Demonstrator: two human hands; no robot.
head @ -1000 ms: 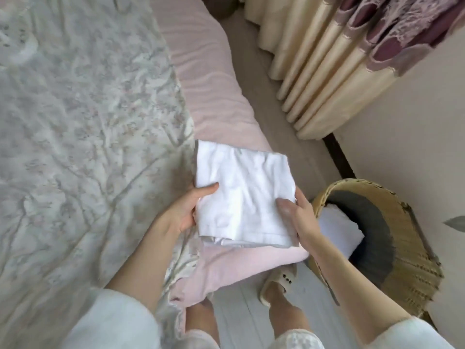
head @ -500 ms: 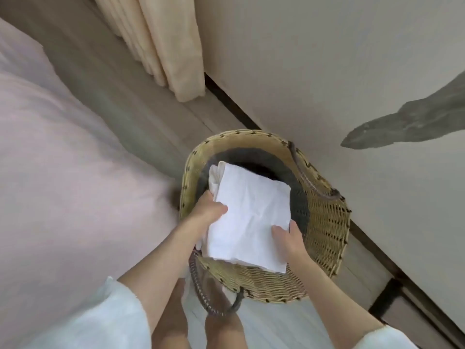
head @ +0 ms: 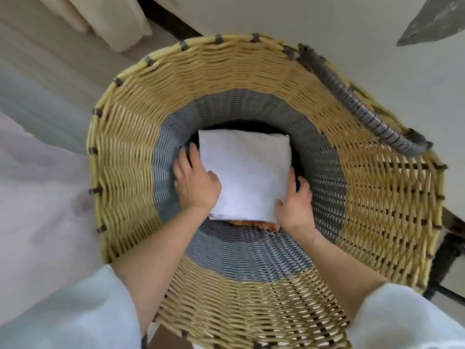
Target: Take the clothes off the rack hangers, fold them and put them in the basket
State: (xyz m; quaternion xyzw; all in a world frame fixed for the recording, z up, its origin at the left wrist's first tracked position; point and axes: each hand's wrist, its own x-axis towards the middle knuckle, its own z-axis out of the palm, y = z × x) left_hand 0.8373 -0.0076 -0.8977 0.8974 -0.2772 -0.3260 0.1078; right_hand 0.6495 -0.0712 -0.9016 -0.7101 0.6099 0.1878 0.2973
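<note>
A folded white garment (head: 245,172) lies deep inside the tall woven basket (head: 377,197), which is tan at the top and grey lower down. My left hand (head: 196,182) grips the garment's left edge. My right hand (head: 294,202) grips its lower right corner. Both arms reach down past the rim. A bit of orange cloth (head: 254,224) peeks out from under the garment's near edge. What lies at the basket's bottom is otherwise hidden.
The basket's grey wrapped handle (head: 357,104) hangs on its far right rim. A pale wall (head: 352,26) stands behind it, with a dark baseboard. The pink bed cover (head: 37,197) is on the left and cream curtains (head: 100,18) hang at top left.
I have carried the folded white garment from the bed, over the basket rim and down deep inside it. My head has come close above the basket.
</note>
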